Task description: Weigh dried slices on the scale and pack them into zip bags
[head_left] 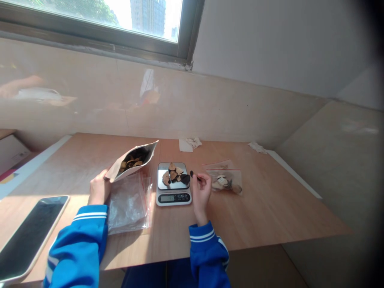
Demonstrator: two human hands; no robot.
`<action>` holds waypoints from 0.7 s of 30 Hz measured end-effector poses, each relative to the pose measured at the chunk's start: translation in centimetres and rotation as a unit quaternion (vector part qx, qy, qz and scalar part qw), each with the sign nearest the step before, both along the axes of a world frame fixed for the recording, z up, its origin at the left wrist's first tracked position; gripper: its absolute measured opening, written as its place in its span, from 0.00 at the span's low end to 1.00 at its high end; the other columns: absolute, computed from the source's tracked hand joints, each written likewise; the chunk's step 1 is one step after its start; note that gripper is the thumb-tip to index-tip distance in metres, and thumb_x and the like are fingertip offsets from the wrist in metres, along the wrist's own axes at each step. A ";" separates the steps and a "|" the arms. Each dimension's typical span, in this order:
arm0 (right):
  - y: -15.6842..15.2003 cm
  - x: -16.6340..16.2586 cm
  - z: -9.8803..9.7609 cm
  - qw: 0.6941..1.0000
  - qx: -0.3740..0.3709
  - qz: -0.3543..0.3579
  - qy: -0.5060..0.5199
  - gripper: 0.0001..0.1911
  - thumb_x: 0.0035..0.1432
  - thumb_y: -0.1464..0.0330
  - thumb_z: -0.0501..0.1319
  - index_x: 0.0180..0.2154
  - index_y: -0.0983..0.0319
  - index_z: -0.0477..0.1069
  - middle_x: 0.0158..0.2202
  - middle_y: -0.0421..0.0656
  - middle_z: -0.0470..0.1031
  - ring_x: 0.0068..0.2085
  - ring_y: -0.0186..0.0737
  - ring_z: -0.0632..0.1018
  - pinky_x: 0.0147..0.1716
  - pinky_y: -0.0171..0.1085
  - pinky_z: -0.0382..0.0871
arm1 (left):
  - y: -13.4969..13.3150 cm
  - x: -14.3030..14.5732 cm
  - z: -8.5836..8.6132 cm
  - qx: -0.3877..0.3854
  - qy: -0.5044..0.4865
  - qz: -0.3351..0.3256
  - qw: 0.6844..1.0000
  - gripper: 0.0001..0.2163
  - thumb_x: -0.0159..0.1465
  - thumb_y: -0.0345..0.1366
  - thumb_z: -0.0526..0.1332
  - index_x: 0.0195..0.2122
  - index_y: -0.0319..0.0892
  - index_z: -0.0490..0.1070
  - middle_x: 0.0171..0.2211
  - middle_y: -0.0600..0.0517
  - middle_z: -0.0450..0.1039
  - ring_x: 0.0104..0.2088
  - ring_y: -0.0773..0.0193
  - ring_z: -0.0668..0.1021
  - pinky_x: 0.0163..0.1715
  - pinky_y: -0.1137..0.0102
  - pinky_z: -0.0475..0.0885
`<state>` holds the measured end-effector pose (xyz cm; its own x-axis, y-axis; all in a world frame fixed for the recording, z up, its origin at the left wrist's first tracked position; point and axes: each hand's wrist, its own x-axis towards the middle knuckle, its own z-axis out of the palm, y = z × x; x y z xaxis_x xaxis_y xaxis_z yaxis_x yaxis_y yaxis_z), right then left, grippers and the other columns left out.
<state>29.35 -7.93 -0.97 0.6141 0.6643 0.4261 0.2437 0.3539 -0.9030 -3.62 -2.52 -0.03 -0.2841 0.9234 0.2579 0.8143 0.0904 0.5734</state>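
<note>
Black phone (34,237): far left, apart.
Left grip (99,188): closed on a corner of the pouch (132,171), mouth upward, perhaps so I see inside.
Clear bags (127,206): flat, partly below it.
Scale (173,198): midway, likely for easy reach, dried slices (174,175) on top.
Right grip (201,194): pinching a dark piece (192,174) by the slices.
Filled bag (225,182): on the tabletop (270,216), just to my right.
</note>
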 end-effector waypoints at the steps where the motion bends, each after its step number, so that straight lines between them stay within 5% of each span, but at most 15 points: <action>1: 0.3 0.0 0.0 1.000 -0.001 -0.011 0.017 0.14 0.57 0.58 0.59 0.37 0.61 0.62 0.37 0.44 0.69 0.39 0.37 0.74 0.41 0.39 0.71 | 0.0 0.0 0.0 0.001 -0.001 -0.001 1.000 0.19 0.61 0.28 0.52 0.53 0.40 0.70 0.50 0.45 0.75 0.51 0.56 0.76 0.52 0.65 0.68; 6: 1.8 0.1 0.1 0.999 -0.016 -0.014 0.033 0.15 0.55 0.57 0.62 0.34 0.62 0.64 0.33 0.43 0.70 0.35 0.37 0.74 0.38 0.38 0.70 | 0.1 0.1 0.1 0.000 0.003 0.000 1.000 0.19 0.62 0.29 0.52 0.53 0.38 0.69 0.52 0.42 0.73 0.52 0.53 0.75 0.53 0.63 0.67; 13: 2.2 -0.1 -0.6 0.985 -0.030 0.069 -0.154 0.11 0.58 0.60 0.59 0.32 0.62 0.68 0.32 0.43 0.74 0.35 0.38 0.74 0.40 0.38 0.70 | 0.3 0.0 -0.2 -0.004 0.010 0.002 1.000 0.19 0.61 0.27 0.52 0.53 0.37 0.70 0.52 0.41 0.73 0.52 0.51 0.75 0.52 0.60 0.68; 21: 1.2 2.0 -1.6 0.963 -0.029 0.001 -0.269 0.10 0.63 0.68 0.52 0.42 0.61 0.70 0.42 0.48 0.72 0.47 0.43 0.71 0.48 0.44 0.65 | 0.4 -0.1 -0.4 0.006 0.005 0.005 1.000 0.19 0.59 0.26 0.52 0.51 0.40 0.71 0.50 0.42 0.75 0.52 0.49 0.75 0.50 0.59 0.70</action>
<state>31.39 -6.71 -2.55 0.3133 0.6977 0.6442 0.6805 0.3082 -0.6648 -3.71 -2.08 -0.43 -0.2903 0.9176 0.2715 0.8196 0.0920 0.5655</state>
